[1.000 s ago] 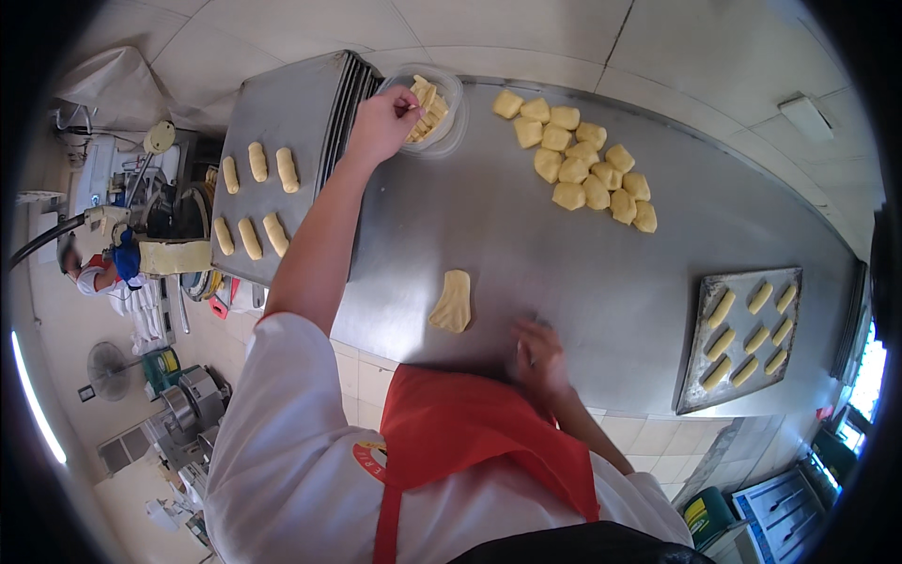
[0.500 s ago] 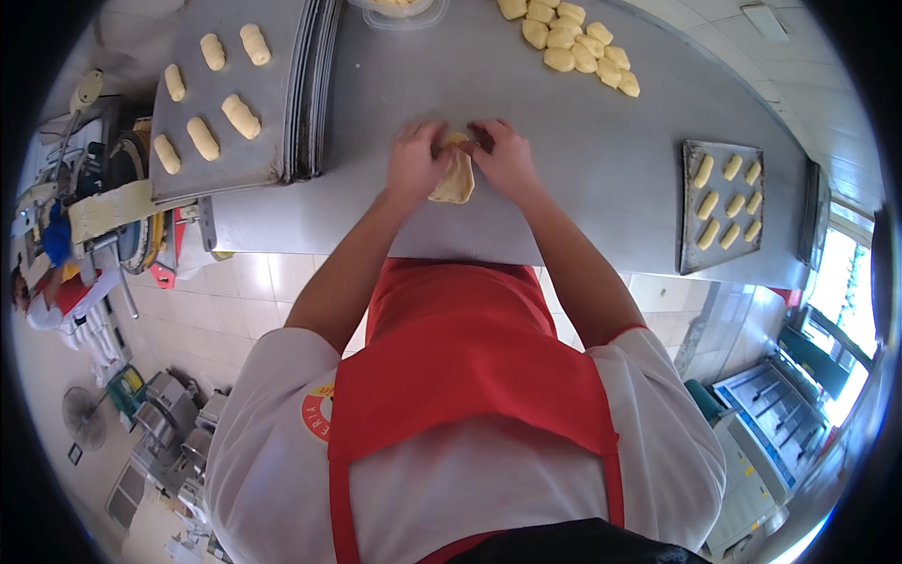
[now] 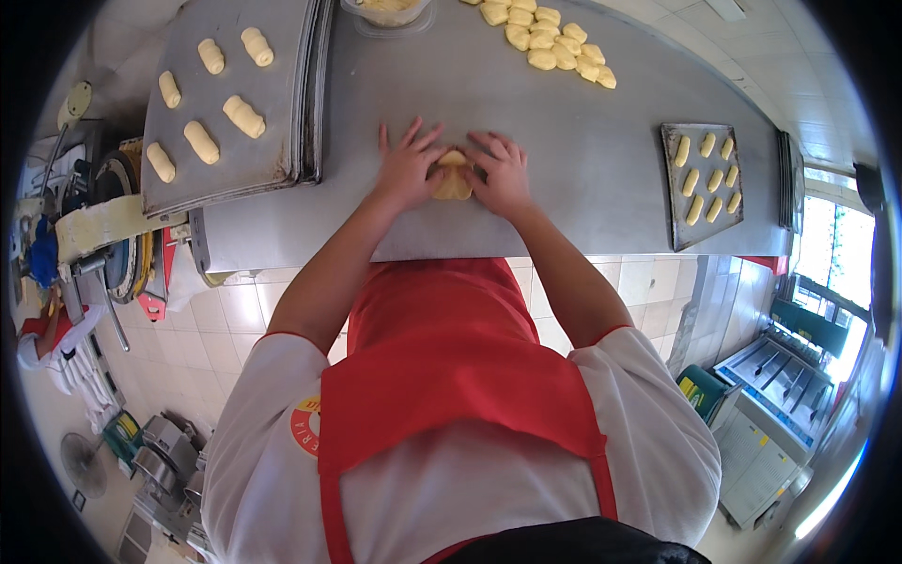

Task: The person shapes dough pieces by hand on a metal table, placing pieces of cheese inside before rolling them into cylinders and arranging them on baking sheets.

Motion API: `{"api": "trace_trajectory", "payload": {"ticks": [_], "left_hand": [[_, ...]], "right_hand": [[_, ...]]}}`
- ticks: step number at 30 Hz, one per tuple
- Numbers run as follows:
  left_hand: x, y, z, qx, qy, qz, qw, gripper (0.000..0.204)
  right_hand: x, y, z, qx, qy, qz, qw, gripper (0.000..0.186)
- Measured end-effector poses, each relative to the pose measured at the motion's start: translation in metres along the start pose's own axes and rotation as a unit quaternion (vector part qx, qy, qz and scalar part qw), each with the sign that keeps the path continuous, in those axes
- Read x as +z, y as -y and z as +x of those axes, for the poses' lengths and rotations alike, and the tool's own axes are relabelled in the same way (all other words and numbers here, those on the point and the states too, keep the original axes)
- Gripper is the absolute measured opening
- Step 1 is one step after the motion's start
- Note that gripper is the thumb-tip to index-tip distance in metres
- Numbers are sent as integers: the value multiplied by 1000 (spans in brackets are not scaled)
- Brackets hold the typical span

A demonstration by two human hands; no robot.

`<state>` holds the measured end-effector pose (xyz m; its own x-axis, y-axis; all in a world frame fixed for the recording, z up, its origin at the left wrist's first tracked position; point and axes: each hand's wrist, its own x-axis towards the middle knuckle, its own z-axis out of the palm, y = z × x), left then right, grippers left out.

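Note:
A flattened piece of pale dough (image 3: 454, 185) lies on the grey metal worktable in front of me, its far end folded over. My left hand (image 3: 407, 169) is at its left side, fingers spread toward the far side and the thumb on the dough. From the right, my right hand (image 3: 503, 176) touches the same piece with its thumb, the other fingers apart and slightly bent. Beyond them, to the right, sits a cluster of several dough pieces (image 3: 542, 39).
A stack of metal trays (image 3: 272, 155) at the left carries several dough rolls (image 3: 201, 142). Another baking tray (image 3: 703, 179) with rolls lies at the right. A plastic tub (image 3: 387, 13) stands at the far edge of view. Far left, a person in red and white (image 3: 58, 331) is partly visible.
Both hands have come from pinching the dough's far end to lying spread at its sides. The dough looks shorter, its far end folded over. The whole view has shifted slightly.

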<state>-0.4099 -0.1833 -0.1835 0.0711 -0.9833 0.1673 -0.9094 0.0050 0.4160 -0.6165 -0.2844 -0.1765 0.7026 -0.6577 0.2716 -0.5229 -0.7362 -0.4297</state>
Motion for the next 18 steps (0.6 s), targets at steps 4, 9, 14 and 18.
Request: {"api": "trace_trajectory", "payload": {"ticks": [4, 9, 14, 18], "left_hand": [[-14, 1, 8, -21, 141, -70, 987, 50], [-4, 6, -9, 52, 42, -8, 998, 50], [-18, -3, 5, 3, 133, -42, 990, 49], [-11, 3, -9, 29, 80, 7, 996, 52]], "right_hand": [[1, 1, -4, 48, 0, 40, 998, 42], [1, 3, -12, 15, 37, -28, 999, 40], [2, 6, -14, 84, 10, 34, 996, 39], [-1, 12, -19, 57, 60, 2, 997, 38]]}}
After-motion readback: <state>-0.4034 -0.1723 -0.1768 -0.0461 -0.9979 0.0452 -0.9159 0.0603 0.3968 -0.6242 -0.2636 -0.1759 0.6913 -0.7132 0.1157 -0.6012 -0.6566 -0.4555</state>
